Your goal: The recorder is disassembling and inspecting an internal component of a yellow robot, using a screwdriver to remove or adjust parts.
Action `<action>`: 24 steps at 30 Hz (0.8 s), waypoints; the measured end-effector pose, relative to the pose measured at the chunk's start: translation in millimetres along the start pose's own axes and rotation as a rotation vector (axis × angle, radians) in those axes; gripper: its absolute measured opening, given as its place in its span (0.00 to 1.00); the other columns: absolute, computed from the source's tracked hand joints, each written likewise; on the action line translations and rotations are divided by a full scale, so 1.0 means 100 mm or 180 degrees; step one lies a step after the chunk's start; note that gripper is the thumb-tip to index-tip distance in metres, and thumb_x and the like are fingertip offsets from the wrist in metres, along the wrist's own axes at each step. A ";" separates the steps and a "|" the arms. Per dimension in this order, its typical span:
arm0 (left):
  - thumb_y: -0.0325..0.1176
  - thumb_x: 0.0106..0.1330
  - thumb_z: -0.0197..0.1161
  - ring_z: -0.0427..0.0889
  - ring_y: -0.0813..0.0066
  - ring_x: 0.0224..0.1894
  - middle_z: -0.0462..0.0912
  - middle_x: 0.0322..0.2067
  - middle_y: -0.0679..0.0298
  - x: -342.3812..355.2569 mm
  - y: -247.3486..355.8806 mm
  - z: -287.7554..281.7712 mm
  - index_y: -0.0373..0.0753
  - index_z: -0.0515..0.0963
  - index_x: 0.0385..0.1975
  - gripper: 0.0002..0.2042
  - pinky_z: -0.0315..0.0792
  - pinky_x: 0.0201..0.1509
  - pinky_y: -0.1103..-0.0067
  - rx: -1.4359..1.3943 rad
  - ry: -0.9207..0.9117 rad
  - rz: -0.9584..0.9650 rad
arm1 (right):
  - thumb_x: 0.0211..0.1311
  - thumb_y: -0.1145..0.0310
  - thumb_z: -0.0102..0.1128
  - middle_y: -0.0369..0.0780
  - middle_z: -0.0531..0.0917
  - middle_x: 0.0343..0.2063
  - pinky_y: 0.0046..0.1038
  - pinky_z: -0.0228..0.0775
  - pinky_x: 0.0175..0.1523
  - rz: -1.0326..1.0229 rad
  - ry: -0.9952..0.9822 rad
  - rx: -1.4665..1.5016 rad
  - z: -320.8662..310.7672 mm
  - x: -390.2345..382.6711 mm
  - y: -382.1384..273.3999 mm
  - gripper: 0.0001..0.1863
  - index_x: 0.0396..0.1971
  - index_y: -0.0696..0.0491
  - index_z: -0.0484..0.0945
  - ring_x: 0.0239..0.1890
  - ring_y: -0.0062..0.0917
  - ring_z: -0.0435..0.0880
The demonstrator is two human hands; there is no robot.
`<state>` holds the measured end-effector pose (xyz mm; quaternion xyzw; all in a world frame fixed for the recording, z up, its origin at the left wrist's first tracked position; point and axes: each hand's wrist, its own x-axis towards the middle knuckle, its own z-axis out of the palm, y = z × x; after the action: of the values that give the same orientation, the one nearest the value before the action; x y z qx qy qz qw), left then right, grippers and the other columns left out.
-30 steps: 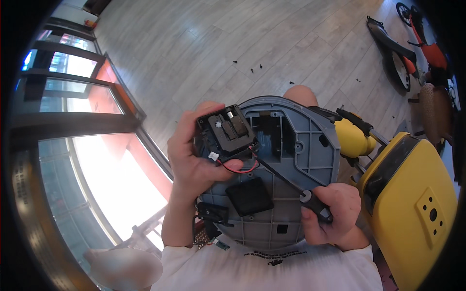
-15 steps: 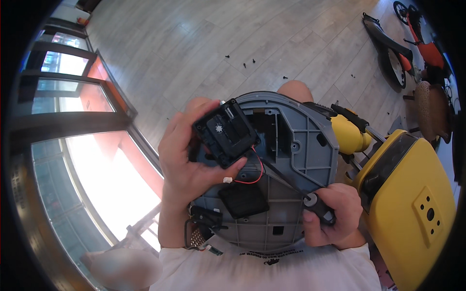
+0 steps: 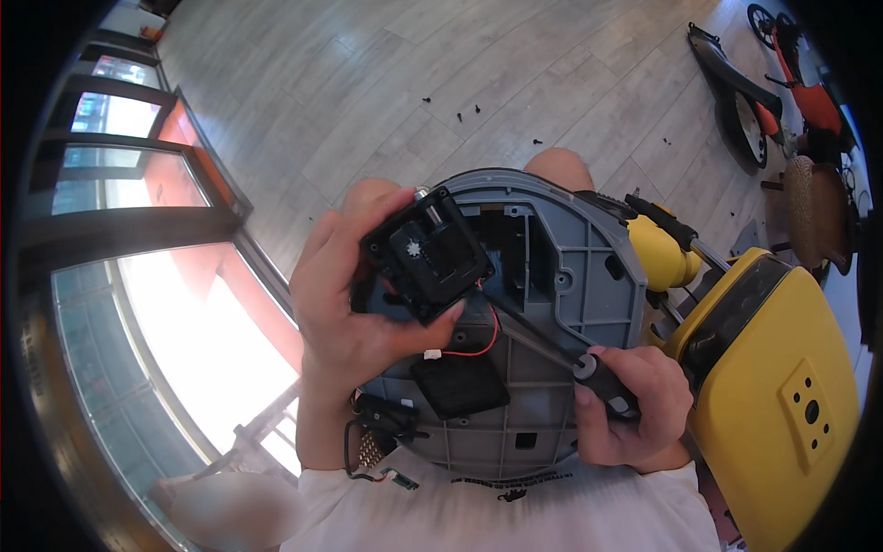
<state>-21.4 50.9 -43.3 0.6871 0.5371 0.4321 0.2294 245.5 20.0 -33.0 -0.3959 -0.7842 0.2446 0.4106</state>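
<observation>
My left hand point(image 3: 340, 294) grips a square black motor housing point(image 3: 429, 253) by its left side, thumb at the lower edge. A small white gear shows on its face, and a red wire point(image 3: 483, 345) runs from it to a white connector point(image 3: 432, 354). My right hand point(image 3: 644, 405) is wrapped around a screwdriver point(image 3: 602, 382); its dark shaft reaches to the housing's lower right corner. Below both hands, a round grey plastic base point(image 3: 589, 304) with ribs rests on my lap. On it lies a black square cover point(image 3: 460, 385).
A small black part with a cable point(image 3: 386, 414) sits near my left wrist. To the right stands a yellow machine body point(image 3: 773, 368). Several screws point(image 3: 460, 117) lie on the wooden floor ahead. A scooter point(image 3: 814, 97) and a wicker stool point(image 3: 805, 212) stand far right, glass doors point(image 3: 184, 322) left.
The housing and both hands have shifted only slightly. The screwdriver still touches the housing's corner, and the view has moved a little.
</observation>
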 end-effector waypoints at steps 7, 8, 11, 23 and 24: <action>0.28 0.34 0.80 0.78 0.70 0.40 0.82 0.45 0.59 0.00 0.03 0.00 0.32 0.78 0.53 0.37 0.72 0.43 0.79 0.0217 0.0065 -0.0053 | 0.42 0.77 0.71 0.42 0.84 0.25 0.22 0.72 0.26 0.0013 0.0022 -0.0078 0.02 0.02 0.00 0.22 0.42 0.62 0.83 0.21 0.27 0.82; 0.28 0.34 0.80 0.78 0.70 0.40 0.82 0.45 0.59 0.00 0.03 0.00 0.32 0.78 0.53 0.37 0.72 0.42 0.79 0.0300 0.0059 -0.0050 | 0.42 0.77 0.71 0.42 0.84 0.25 0.22 0.72 0.26 0.0015 0.0016 -0.0077 0.02 0.01 -0.01 0.22 0.42 0.62 0.83 0.21 0.27 0.82; 0.28 0.35 0.80 0.78 0.70 0.39 0.83 0.44 0.60 -0.02 0.03 0.01 0.32 0.79 0.53 0.36 0.72 0.42 0.79 0.0324 0.0067 -0.0067 | 0.40 0.78 0.71 0.41 0.84 0.24 0.21 0.73 0.26 0.0177 0.0050 -0.0110 0.00 -0.01 -0.03 0.22 0.42 0.61 0.83 0.21 0.27 0.82; 0.35 0.33 0.79 0.78 0.77 0.35 0.76 0.31 0.69 -0.01 -0.01 0.00 0.34 0.80 0.53 0.38 0.69 0.40 0.82 0.0609 0.0111 0.0088 | 0.45 0.74 0.74 0.38 0.84 0.23 0.21 0.69 0.23 0.0060 -0.0207 -0.0157 0.04 0.05 -0.02 0.23 0.45 0.58 0.80 0.18 0.26 0.80; 0.35 0.33 0.79 0.78 0.77 0.35 0.76 0.31 0.69 -0.01 -0.01 0.00 0.34 0.80 0.53 0.38 0.69 0.40 0.82 0.0600 0.0112 0.0091 | 0.46 0.74 0.74 0.38 0.84 0.23 0.21 0.68 0.22 0.0070 -0.0202 -0.0192 0.05 0.05 -0.02 0.23 0.45 0.58 0.80 0.18 0.26 0.80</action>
<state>-22.3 50.3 -44.5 0.7056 0.5694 0.3949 0.1481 239.0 22.9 -31.6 -0.4087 -0.7994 0.2377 0.3706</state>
